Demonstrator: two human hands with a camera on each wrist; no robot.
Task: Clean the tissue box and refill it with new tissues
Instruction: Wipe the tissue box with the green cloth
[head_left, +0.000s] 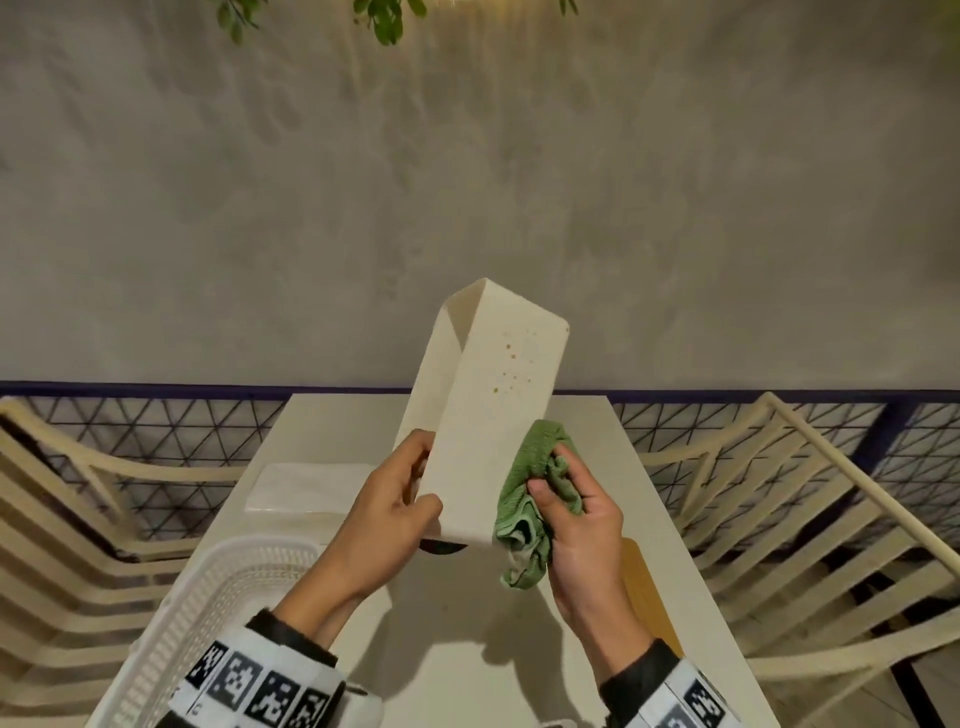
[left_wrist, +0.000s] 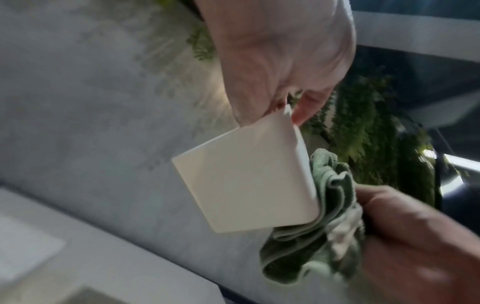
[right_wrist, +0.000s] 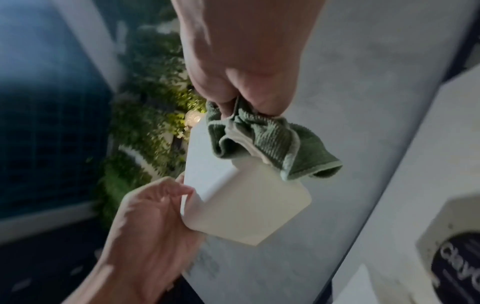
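Tissue box (head_left: 488, 415) is off the table (head_left: 618, 457), held up in the air over its middle, tilted with the far end highest. Left hand (head_left: 395, 499) grips the near end, thumb on the broad face and fingers curled round the edge, probably so the spotted face is turned up toward the wiping hand and stays braced. Brownish spots show on the upper part of that face; judged not yet wiped. Right hand (head_left: 576, 519) is closed on a bunched green cloth (head_left: 535, 499), fingers curled into it, cloth pressed against the right edge of the box, low down, below the spots. A flat white stack, likely the new tissues (head_left: 306, 488), lies near the table's left edge, well apart from the box, presumably waiting until cleaning ends. A white basket (head_left: 228, 587) sits at the near left corner.
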